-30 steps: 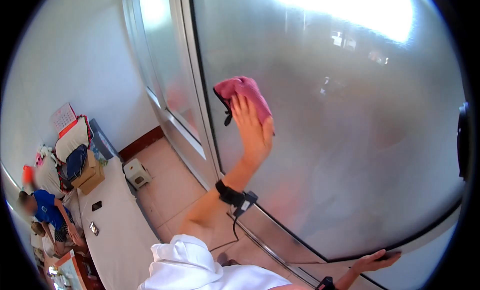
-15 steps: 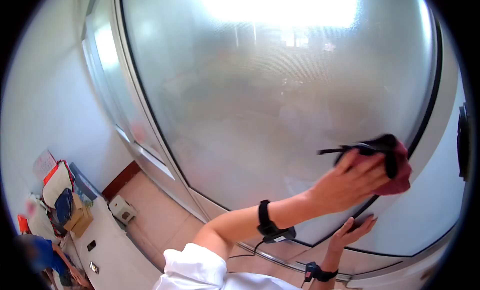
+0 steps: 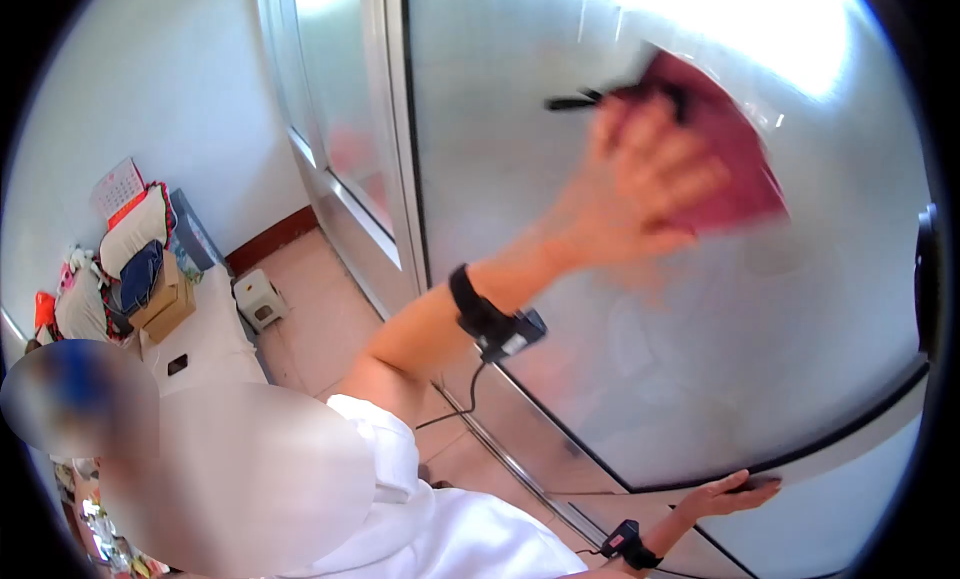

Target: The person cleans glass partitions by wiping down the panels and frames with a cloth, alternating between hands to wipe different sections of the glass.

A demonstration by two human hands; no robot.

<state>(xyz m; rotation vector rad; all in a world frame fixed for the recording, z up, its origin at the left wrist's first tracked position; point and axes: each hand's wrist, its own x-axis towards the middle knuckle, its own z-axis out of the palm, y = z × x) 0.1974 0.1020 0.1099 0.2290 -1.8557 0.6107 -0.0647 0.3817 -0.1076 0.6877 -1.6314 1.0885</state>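
A dark-red cloth (image 3: 742, 144) with black trim, motion-blurred, spreads flat over the frosted glass panel (image 3: 690, 369).

Open glass below the cloth, hemmed by frame
Room for sideways passage is left across the pane (image 3: 600, 379), below the left hand (image 3: 645, 179) and the reddish cloth (image 3: 735, 164); the way is bounded by the metal upright (image 3: 396, 129) at the view's left and by the lower rail (image 3: 855, 457), where the right hand (image 3: 722, 496) is placed.
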